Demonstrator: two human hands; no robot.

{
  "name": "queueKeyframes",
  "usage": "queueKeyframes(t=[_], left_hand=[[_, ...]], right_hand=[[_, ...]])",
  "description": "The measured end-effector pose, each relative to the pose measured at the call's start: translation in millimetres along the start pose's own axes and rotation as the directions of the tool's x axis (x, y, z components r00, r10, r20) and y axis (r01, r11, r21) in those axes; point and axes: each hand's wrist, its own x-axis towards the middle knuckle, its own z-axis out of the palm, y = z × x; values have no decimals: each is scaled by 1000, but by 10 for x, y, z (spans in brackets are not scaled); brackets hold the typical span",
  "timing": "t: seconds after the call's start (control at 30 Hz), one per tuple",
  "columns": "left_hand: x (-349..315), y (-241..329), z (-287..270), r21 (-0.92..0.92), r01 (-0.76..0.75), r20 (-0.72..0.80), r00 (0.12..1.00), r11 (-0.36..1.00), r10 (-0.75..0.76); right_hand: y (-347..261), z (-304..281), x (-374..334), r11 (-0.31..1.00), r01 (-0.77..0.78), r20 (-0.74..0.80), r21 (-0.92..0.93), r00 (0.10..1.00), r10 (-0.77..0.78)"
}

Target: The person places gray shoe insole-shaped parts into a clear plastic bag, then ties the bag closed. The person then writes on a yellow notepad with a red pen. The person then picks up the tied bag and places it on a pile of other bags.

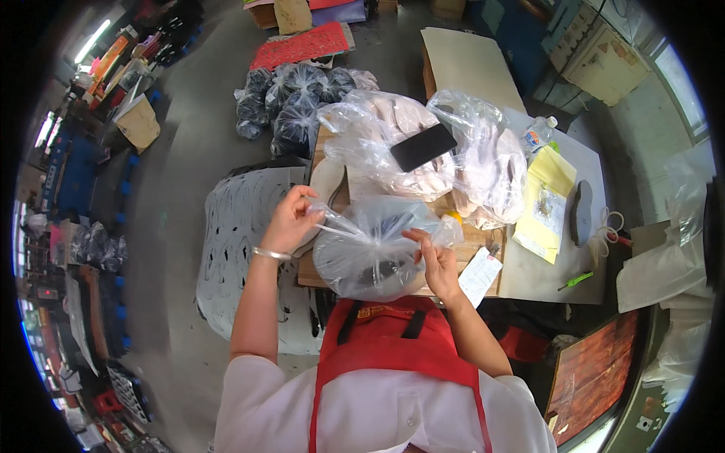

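A clear plastic bag [359,268] with dark, flat pieces inside stands at the near edge of the wooden tabletop, its neck gathered in the middle. My left hand [294,219] pinches a stretched end of the bag and draws it out to the left. At the bag's right side, my right hand [434,266] has its fingers bent against the gathered plastic, with the fingertips partly hidden. Just beyond lie two clear bags of pale pieces, one in the middle [400,143] and one to its right [487,170]. A black phone [424,147] rests on the middle bag.
On the right are a yellow paper packet [545,200], a dark sole-shaped piece [581,213], scissors [610,230], a green cutter [577,281] and a bottle [538,134]. Dark-filled bags [294,106] sit on the floor beyond. Grey cut sheets [242,249] are stacked left of the table.
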Motion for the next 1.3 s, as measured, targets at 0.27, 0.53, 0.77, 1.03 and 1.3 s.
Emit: queueKeyframes(t=[0.27,0.53,0.77,1.03,1.3], left_hand=[[-548,-78,590,720,40,-307,914,693,266],[-560,-569,1326,886,-74,-61,961,459,272],[-524,-632,1268,881,-91,-8,978,465,207],[-268,-561,1160,778,-126,-84,950,615,301],[-282,-511,1176,641,-264,-171,867,721,469]], right_hand=[[60,65,-109,519,225,75,-824,953,-294],[636,162,-170,450,211,153,-868,975,-162],[440,79,-164,637,216,142,-740,976,-166],[286,-390,-349,629,364,82,-687,898,-431],[460,119,480,467,585,438,-664,809,-392]])
